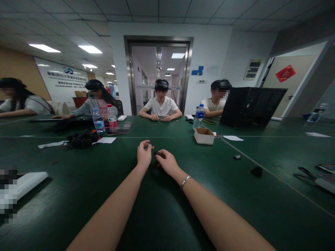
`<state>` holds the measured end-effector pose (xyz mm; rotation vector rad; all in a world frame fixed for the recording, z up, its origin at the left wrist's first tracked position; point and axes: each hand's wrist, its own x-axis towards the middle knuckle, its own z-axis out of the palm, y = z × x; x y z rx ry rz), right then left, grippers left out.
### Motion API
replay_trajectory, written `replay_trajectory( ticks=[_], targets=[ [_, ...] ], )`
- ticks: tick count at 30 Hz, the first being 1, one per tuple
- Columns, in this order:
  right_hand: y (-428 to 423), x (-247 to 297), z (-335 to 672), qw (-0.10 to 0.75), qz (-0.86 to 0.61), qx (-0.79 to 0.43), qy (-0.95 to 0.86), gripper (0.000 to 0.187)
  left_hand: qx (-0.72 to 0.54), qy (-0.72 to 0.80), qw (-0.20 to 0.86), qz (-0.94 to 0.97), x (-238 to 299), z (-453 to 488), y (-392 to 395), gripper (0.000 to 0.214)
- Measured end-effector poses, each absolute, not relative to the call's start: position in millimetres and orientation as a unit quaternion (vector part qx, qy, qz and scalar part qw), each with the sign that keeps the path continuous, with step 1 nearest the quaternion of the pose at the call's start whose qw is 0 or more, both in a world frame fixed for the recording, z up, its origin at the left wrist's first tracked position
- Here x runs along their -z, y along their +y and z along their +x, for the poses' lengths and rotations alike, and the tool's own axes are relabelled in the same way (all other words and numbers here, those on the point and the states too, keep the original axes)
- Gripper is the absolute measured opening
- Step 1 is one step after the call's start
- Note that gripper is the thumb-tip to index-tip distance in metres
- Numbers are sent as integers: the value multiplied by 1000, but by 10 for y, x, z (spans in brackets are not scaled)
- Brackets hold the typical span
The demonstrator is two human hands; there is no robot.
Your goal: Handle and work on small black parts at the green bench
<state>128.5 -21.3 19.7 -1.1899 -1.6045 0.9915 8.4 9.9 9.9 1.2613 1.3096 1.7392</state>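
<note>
Both arms reach forward over the green table [146, 219]. My left hand [143, 156] is raised a little, its fingers loosely curved and the thumb apart from them; I see nothing held there. Just to its right, my right hand [168, 163] pinches a small black object [156, 153] between thumb and fingers. Most of that object is hidden by the hand, and its kind cannot be made out. A silver bracelet [185, 182] circles my right wrist. The two hands are close together but not touching.
Ahead stands an open small box [204, 136] beside a water bottle [199, 116]. A dark tangled bundle [82, 138] and two bottles, one red-labelled [112, 120], are at left. A black monitor-like panel [251, 106] stands right. Several people sit across the table.
</note>
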Motion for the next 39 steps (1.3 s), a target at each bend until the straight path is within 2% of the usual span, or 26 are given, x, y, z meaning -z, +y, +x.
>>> replay_trajectory(
  ticks=[5, 17, 22, 39],
  targets=[
    [-84, -191, 1586, 437, -511, -374, -638, 11, -600, 466, 398, 515, -101, -16, 20, 27],
    [-10, -67, 1603, 439, -489, -370, -656, 22, -572, 424, 447, 541, -117, 0, -30, 35],
    [-33, -93, 1607, 434, -486, -368, -663, 23, -546, 431, 431, 575, -96, 2, -4, 29],
    [-55, -110, 1632, 454, -458, -360, -675, 28, -510, 484, 408, 582, -135, 1, -17, 28]
  ],
)
